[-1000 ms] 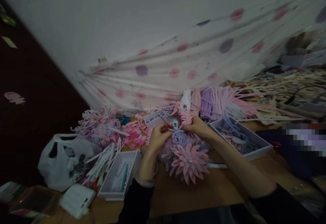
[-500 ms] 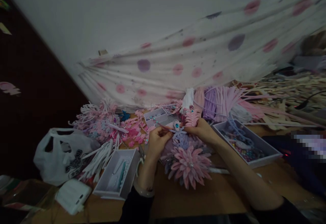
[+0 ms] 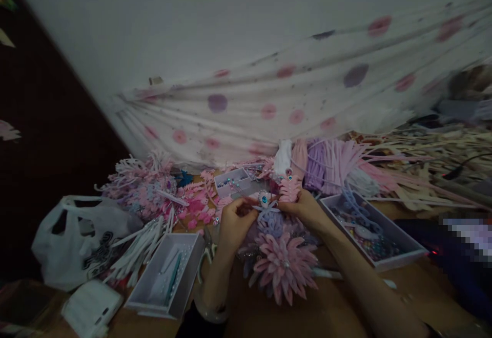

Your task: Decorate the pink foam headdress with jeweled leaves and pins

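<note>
Item: small lilac foam flower piece with a teal gem in a silver setting (image 3: 264, 201), held at centre frame, just above the table edge. It lies between the two hands, so that each set of fingertips meets it from its own side; its thin lilac petals spread roughly left to right, the gem facing up toward the camera.

Left hand (image 3: 235, 220): comes up from the lower centre of the frame, wrist bent, fingers curled and pinched closed on the left edge of the flower piece. What, if anything, lies between thumb and forefinger besides the piece cannot be told.

Right hand (image 3: 305, 209): enters from the lower right, forearm running diagonally; fingers closed on the right side of the piece and on a pink fringed foam strip (image 3: 289, 188) standing upright just above the knuckles. Both hands are about equally near the gem.

Directly below the hands: large pink layered foam flower (image 3: 284, 265), lying on the brown wooden table (image 3: 338, 302), with lilac petals beneath it.

Right of centre: shallow white tray of mixed beads and loops (image 3: 374, 228).
Lower left: open white box with a teal pen-like tool (image 3: 169, 276); beside it a white plastic bag with dark print (image 3: 82, 243).
Behind the hands: small white gem box (image 3: 232, 180), bundles of pink and lilac foam strips (image 3: 326, 161), white curtain with pink and purple spots (image 3: 269, 102).
</note>
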The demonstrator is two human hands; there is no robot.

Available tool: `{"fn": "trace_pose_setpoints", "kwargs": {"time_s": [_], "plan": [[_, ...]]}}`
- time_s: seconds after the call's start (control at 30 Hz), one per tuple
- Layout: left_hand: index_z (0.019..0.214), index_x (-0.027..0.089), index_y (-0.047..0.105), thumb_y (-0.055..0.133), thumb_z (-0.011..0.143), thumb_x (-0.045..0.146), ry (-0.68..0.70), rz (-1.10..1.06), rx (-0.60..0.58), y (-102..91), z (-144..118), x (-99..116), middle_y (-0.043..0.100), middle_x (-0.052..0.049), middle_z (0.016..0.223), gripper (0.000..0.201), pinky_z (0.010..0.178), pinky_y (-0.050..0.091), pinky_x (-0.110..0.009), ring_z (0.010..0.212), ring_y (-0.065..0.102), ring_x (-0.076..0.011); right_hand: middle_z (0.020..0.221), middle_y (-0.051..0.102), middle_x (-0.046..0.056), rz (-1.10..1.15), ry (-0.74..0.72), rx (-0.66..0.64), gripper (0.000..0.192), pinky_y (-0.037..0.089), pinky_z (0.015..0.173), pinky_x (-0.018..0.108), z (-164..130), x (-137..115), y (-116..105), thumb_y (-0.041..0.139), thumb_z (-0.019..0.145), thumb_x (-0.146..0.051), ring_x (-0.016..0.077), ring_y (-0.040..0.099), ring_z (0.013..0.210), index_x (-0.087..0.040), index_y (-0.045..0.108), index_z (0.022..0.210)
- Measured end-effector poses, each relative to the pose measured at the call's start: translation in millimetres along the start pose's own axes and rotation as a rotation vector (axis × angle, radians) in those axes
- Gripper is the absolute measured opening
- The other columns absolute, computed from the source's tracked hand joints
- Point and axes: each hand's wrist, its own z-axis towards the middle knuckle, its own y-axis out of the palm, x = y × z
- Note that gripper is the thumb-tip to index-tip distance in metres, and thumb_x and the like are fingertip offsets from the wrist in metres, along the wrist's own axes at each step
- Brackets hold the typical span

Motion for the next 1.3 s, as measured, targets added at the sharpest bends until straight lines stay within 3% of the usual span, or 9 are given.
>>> {"fn": "trace_pose_setpoints", "kwargs": {"time_s": [0.3,0.5,0.67,0.87,1.03,1.17,1.3], "plan": [[0.067,0.017,0.074,0.069,0.054,0.016,-0.1,-0.014,0.026,-4.4,-3,-9,0.071,0.001,0.06,0.014,0.057,0.043,-0.023,0.057,0.061,-0.0127,0.055,0.036,-0.005,0.03,-0.006,0.042,0.029,0.027,0.05,0.022,-2,-9,1,0.065,0.053,-0.034,0.0089,0.031,0.053,-0.02,0.039,0.054],[0.058,0.018,0.072,0.076,0.05,0.023,-0.099,-0.062,0.047,-4.4,-1,-12,0.07,0.0,0.059,0.011,0.059,0.045,-0.023,0.057,0.06,-0.0122,0.052,0.047,-0.002,0.039,0.091,0.045,0.024,0.028,0.046,0.023,-7,-3,-4,0.069,0.053,-0.035,0.0104,0.037,0.048,-0.017,0.053,0.057],[0.063,0.018,0.074,0.082,0.049,0.026,-0.102,-0.094,0.087,-6.6,-4,-16,0.072,-0.001,0.063,0.018,0.061,0.046,-0.022,0.06,0.062,-0.0121,0.052,0.049,-0.001,0.061,0.127,0.064,0.027,0.03,0.046,0.023,-11,-1,-6,0.073,0.054,-0.036,0.0101,0.038,0.048,-0.017,0.053,0.057],[0.078,0.017,0.076,0.083,0.054,0.029,-0.134,-0.097,0.107,-10.6,-14,-22,0.072,0.0,0.062,0.028,0.056,0.043,-0.019,0.056,0.061,-0.0101,0.053,0.052,0.0,0.071,0.132,0.062,0.03,0.031,0.046,0.023,-10,-2,-6,0.075,0.052,-0.04,0.0107,0.041,0.048,-0.016,0.059,0.058],[0.081,0.018,0.077,0.08,0.055,0.025,-0.117,-0.045,0.073,-7.6,-9,-12,0.071,0.001,0.061,0.027,0.057,0.043,-0.02,0.057,0.061,-0.0107,0.054,0.053,0.002,0.056,0.126,0.037,0.029,0.031,0.045,0.023,-9,-2,-7,0.074,0.053,-0.04,0.0111,0.04,0.048,-0.015,0.059,0.057],[0.078,0.017,0.077,0.077,0.057,0.02,-0.111,0.005,0.017,-5.4,0,-6,0.073,-0.001,0.064,0.021,0.057,0.043,-0.022,0.058,0.062,-0.0129,0.057,0.053,0.0,0.041,0.101,0.025,0.026,0.034,0.048,0.023,-6,-4,-6,0.071,0.054,-0.037,0.0124,0.043,0.051,-0.016,0.059,0.062],[0.072,0.019,0.077,0.075,0.059,0.017,-0.086,0.044,0.038,-3.9,4,-8,0.075,-0.002,0.07,0.014,0.063,0.045,-0.024,0.064,0.064,-0.0154,0.066,0.059,0.002,0.005,0.081,0.006,0.028,0.037,0.053,0.025,0,-7,-3,0.071,0.056,-0.037,0.0141,0.047,0.057,-0.015,0.064,0.072]]}}
